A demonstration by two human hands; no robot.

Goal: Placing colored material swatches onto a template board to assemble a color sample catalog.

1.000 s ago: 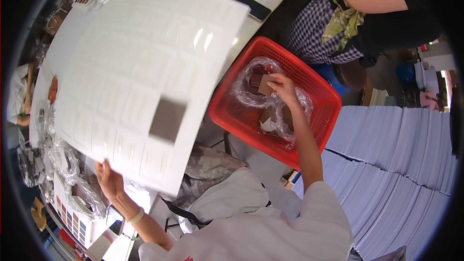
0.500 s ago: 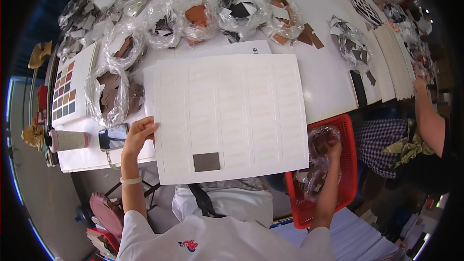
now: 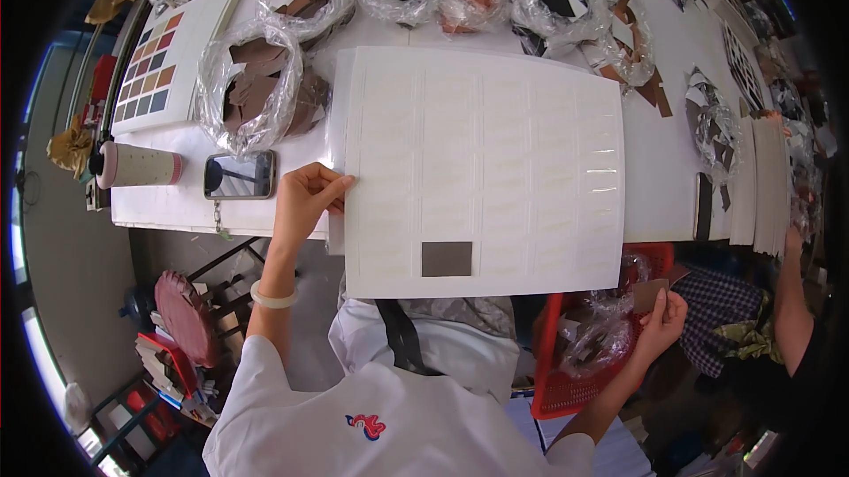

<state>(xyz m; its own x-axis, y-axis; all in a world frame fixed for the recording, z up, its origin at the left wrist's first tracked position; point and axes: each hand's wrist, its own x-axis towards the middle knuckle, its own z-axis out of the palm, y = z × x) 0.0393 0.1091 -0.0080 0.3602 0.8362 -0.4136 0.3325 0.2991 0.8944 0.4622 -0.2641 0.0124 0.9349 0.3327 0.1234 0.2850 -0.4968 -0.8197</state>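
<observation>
A large white card (image 3: 502, 150) with rows of faint rectangular outlines lies over the table's near edge. One dark grey-brown swatch (image 3: 447, 259) sits in its lowest row. My left hand (image 3: 308, 200) pinches the card's left edge between thumb and fingers. At the right, my right hand (image 3: 665, 320) is closed on a small brown swatch piece (image 3: 650, 297), held just above the right rim of a red plastic basket (image 3: 546, 349). Inside the basket is a clear plastic bag (image 3: 600, 344) with more brown pieces. The card's lower right corner overhangs the basket.
Clear bags of brown swatches (image 3: 256, 92) and other colours line the far side. A colour chart (image 3: 150, 75), a tumbler (image 3: 141, 165) and a phone (image 3: 240, 175) are at the left. Stacked boards (image 3: 761, 181) stand at the right, near another person's arm (image 3: 790, 291).
My right hand has come up out of the bag in the basket and moved right, with a brown swatch piece in it. My left hand stays on the card's edge. The whole view has shifted.
</observation>
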